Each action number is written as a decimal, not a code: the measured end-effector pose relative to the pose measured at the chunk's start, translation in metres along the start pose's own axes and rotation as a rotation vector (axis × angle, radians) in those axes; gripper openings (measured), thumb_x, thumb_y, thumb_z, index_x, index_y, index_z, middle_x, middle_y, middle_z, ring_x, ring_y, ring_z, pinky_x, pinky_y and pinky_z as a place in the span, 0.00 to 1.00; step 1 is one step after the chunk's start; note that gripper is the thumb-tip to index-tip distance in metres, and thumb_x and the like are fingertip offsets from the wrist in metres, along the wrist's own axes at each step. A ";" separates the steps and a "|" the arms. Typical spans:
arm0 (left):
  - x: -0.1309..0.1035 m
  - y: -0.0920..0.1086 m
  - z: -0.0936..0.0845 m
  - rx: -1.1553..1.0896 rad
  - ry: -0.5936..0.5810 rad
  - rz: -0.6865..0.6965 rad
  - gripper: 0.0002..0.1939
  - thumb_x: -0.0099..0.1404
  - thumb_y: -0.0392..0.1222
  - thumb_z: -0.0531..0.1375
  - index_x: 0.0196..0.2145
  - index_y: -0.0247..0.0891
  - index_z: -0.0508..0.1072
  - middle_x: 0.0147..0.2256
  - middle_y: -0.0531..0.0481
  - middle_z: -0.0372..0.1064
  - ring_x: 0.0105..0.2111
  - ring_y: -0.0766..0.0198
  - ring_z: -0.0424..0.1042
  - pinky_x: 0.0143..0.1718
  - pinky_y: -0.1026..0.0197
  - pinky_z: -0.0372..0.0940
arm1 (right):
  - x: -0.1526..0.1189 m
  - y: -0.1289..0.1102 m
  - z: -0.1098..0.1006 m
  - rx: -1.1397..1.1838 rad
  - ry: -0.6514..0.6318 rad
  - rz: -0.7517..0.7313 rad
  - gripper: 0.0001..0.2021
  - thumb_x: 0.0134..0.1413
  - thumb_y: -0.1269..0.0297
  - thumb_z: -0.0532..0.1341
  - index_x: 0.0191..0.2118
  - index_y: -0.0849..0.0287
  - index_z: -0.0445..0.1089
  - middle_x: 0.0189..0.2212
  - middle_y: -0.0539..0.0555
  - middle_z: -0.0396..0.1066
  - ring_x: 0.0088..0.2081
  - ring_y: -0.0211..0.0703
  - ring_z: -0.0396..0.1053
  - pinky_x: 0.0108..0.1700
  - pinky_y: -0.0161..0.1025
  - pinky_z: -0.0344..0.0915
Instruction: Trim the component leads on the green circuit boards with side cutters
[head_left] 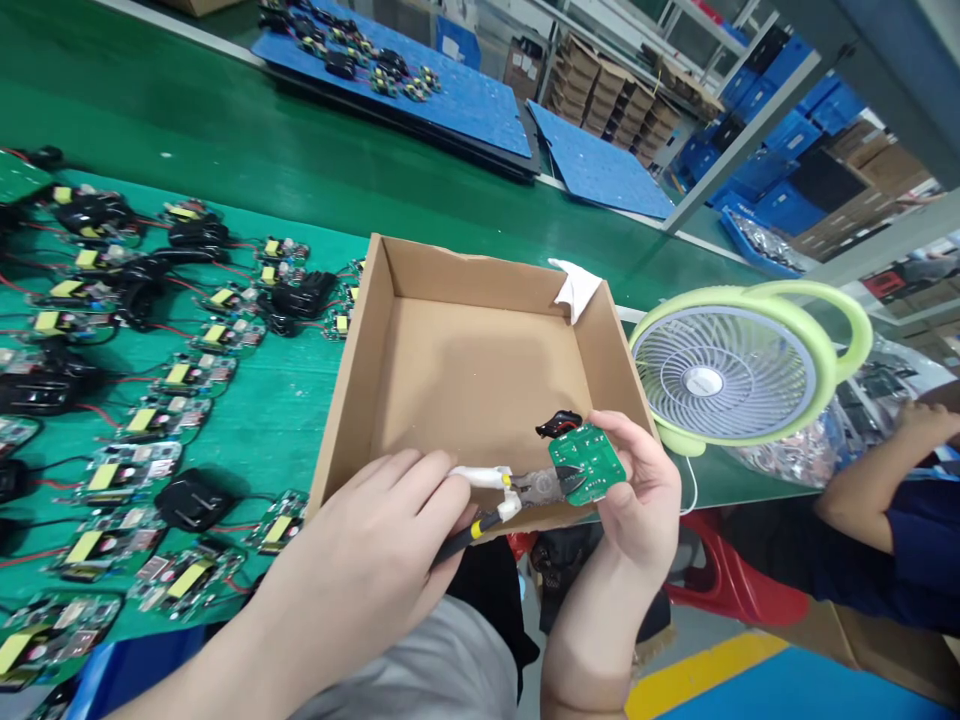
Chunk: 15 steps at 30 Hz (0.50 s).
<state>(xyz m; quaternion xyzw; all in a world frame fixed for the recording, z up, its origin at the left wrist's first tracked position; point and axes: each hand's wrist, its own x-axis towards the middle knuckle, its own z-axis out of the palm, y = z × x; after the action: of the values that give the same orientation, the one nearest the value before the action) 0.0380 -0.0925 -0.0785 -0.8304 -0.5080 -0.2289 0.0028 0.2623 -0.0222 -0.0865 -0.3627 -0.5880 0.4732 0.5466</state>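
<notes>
My left hand (394,515) is wrapped round the handles of a pair of cutting pliers (541,487), one handle white, the other black and yellow. The plier jaws lie against the underside of a small green circuit board (596,460). Fingers and thumb of my right hand (643,485) pinch that board by its right edge. A black wrapped part (559,424) with a red wire hangs at the board's upper left. Both hands are over the near side of an open cardboard box (480,350).
Rows of circuit boards with black parts (180,375) cover the left of the bench. A green fan (705,380) stands right of the box. White paper (577,288) hangs on the box corner. Blue sheets (465,90) lie behind. Another person's arm (870,480) is at the right.
</notes>
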 end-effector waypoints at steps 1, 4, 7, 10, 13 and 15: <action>0.000 0.000 0.000 0.008 0.003 0.005 0.08 0.60 0.28 0.51 0.33 0.37 0.68 0.33 0.42 0.69 0.32 0.50 0.72 0.31 0.50 0.70 | 0.000 0.000 0.000 0.014 -0.007 -0.003 0.25 0.48 0.45 0.74 0.49 0.53 0.80 0.42 0.58 0.74 0.37 0.49 0.76 0.35 0.41 0.77; 0.000 0.001 0.000 0.032 0.020 0.018 0.08 0.61 0.29 0.52 0.34 0.36 0.68 0.33 0.42 0.69 0.33 0.50 0.72 0.32 0.50 0.70 | 0.001 0.000 0.000 0.074 -0.033 -0.003 0.23 0.50 0.48 0.75 0.50 0.52 0.80 0.43 0.57 0.73 0.39 0.48 0.76 0.38 0.40 0.77; -0.002 0.001 0.001 0.047 0.041 0.020 0.08 0.62 0.29 0.52 0.36 0.35 0.68 0.36 0.40 0.69 0.35 0.49 0.71 0.35 0.49 0.70 | 0.001 0.000 0.001 0.114 -0.051 0.005 0.23 0.50 0.51 0.75 0.51 0.52 0.80 0.44 0.57 0.72 0.39 0.47 0.76 0.39 0.40 0.77; -0.005 0.001 0.003 0.048 0.050 0.010 0.07 0.62 0.29 0.52 0.37 0.35 0.68 0.38 0.39 0.69 0.37 0.48 0.70 0.38 0.48 0.69 | 0.001 0.000 0.001 0.124 -0.054 0.007 0.22 0.50 0.51 0.75 0.51 0.52 0.80 0.43 0.56 0.72 0.39 0.47 0.76 0.39 0.40 0.78; -0.005 0.001 0.005 0.044 0.057 0.002 0.07 0.62 0.29 0.53 0.36 0.35 0.68 0.39 0.39 0.68 0.39 0.48 0.69 0.40 0.47 0.69 | 0.000 -0.001 0.002 0.109 -0.048 -0.001 0.22 0.50 0.51 0.75 0.50 0.51 0.80 0.43 0.56 0.72 0.39 0.47 0.77 0.39 0.39 0.78; -0.005 0.001 0.004 0.043 0.055 0.022 0.07 0.63 0.30 0.53 0.35 0.35 0.69 0.38 0.38 0.68 0.39 0.47 0.69 0.39 0.47 0.69 | 0.000 -0.002 0.003 0.097 -0.042 -0.004 0.22 0.50 0.50 0.75 0.50 0.51 0.80 0.43 0.56 0.73 0.39 0.47 0.77 0.38 0.39 0.77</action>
<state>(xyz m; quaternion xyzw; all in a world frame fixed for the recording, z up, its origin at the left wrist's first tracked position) 0.0385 -0.0958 -0.0839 -0.8291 -0.5033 -0.2408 0.0371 0.2595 -0.0233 -0.0850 -0.3245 -0.5765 0.5078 0.5519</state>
